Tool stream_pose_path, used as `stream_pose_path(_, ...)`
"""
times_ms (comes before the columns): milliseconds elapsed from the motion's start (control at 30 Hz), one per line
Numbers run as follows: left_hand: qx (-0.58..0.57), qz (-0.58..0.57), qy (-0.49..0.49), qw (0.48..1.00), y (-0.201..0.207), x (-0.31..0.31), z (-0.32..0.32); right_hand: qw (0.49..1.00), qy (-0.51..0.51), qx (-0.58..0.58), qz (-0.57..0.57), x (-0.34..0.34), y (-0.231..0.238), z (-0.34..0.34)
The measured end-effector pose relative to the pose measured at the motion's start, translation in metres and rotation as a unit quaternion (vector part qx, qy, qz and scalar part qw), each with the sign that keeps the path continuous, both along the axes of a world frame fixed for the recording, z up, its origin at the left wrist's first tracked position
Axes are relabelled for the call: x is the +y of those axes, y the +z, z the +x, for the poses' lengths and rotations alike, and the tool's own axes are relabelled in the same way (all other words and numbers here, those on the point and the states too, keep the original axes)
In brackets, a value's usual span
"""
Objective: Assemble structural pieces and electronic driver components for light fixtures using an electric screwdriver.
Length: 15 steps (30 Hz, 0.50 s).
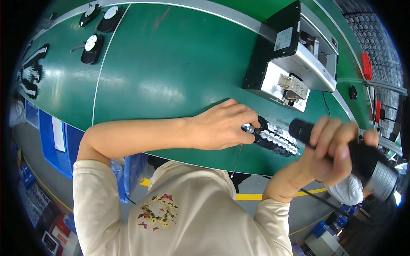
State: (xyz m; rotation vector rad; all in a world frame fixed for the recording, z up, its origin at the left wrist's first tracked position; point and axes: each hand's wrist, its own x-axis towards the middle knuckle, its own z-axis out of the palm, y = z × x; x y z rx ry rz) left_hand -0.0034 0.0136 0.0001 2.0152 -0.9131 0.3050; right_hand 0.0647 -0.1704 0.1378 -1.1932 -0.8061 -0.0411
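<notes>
My left hand [226,126] reaches across the green workbench [171,59], its thumb and fingers curled round the near-left end of a row of black parts [277,136] packed side by side. A line of small whitish pieces runs along that row. A silver round piece shows between the fingertips. At the right, raised above the bench edge, my right hand [333,149] is closed round a black cylindrical hand tool [361,160] with a narrower black front and a ribbed grey rear end. Motion blurs this hand and tool, so the tool's exact kind is unclear.
A black-and-silver machine [290,59] stands behind the row. Several black parts with white discs [92,47] lie at the far left, beside toothed black strips [30,81]. Blue bins [53,141] stand below the bench's left edge. A dark cord [316,197] hangs beneath my right forearm.
</notes>
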Motion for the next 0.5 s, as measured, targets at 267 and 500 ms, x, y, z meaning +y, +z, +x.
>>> stream_pose_path(267, -0.003, 0.009, 0.011, 1.0, -0.001, 0.001, -0.002, 0.996, -0.027, 0.073, 0.034, -0.002, -0.024, -0.039)
stream_pose_path(500, 0.033, 0.008, -0.005, 0.999, 0.006, 0.004, -0.001, 0.999, 0.015, -0.005, -0.039, -0.002, -0.033, -0.04)
